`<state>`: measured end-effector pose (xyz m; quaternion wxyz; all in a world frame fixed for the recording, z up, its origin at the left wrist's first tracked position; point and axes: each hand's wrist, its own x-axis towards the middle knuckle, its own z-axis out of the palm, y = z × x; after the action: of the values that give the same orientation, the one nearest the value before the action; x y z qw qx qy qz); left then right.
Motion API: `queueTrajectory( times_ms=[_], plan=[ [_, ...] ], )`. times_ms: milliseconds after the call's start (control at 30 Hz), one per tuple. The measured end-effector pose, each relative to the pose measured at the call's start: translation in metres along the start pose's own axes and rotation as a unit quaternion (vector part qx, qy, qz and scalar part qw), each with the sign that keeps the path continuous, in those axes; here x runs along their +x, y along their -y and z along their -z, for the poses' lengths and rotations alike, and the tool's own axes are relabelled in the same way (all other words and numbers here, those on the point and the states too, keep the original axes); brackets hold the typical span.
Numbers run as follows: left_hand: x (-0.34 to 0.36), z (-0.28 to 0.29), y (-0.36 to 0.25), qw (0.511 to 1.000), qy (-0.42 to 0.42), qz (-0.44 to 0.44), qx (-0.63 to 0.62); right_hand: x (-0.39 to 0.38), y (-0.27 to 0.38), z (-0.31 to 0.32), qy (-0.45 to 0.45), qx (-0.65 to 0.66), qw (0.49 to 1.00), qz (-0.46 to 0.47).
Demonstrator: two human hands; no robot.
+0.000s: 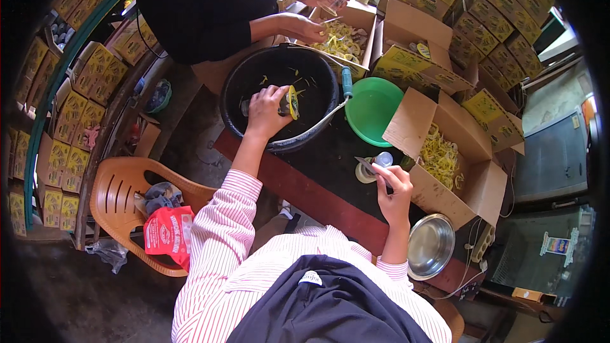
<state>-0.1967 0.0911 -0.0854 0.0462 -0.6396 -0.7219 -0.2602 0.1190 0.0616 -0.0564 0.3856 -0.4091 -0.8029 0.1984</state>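
Observation:
My left hand (267, 113) is closed around a clear container with a yellow label (293, 103), held on its side over a wide black bucket (244, 70). A few yellow shreds lie in the bucket. My right hand (395, 185) grips a small knife (365, 166), its blade pointing left and away from me. Just beyond the blade, small pale-lidded containers (383, 159) stand on the dark table. A blue-gripped bail handle (347, 82) rests along the bucket's right side.
Right of the bucket sit a green basin (373, 109) and a carton of yellow strips (440, 162); a steel bowl (431, 246) is nearer. Across from me, a co-worker's hands (311, 25) hold a clear container above another carton (356, 16). An orange chair (114, 200) stands left.

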Motion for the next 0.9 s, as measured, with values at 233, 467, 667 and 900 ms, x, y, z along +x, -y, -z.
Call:
queueTrajectory(
  times_ms=[233, 467, 667, 900],
  plan=[
    [0.0008, 0.0028, -0.0024, 1.000, 0.000, 0.004, -0.005, 0.0006, -0.0004, -0.0001, 0.010, -0.004, 1.000, 0.000],
    [0.0001, 0.0033, -0.0014, 1.000, -0.007, -0.027, 0.015, 0.0019, 0.0005, -0.0018, 0.012, -0.005, 1.000, 0.005],
    [0.0005, 0.0024, -0.0006, 0.994, 0.003, -0.093, 0.058, 0.0047, 0.0007, -0.0014, 0.012, -0.002, 1.000, 0.019],
    [0.0050, 0.0000, -0.0033, 0.973, 0.029, -0.176, 0.145, 0.0044, 0.0031, 0.0029, 0.007, -0.007, 1.000, 0.023]
  ],
)
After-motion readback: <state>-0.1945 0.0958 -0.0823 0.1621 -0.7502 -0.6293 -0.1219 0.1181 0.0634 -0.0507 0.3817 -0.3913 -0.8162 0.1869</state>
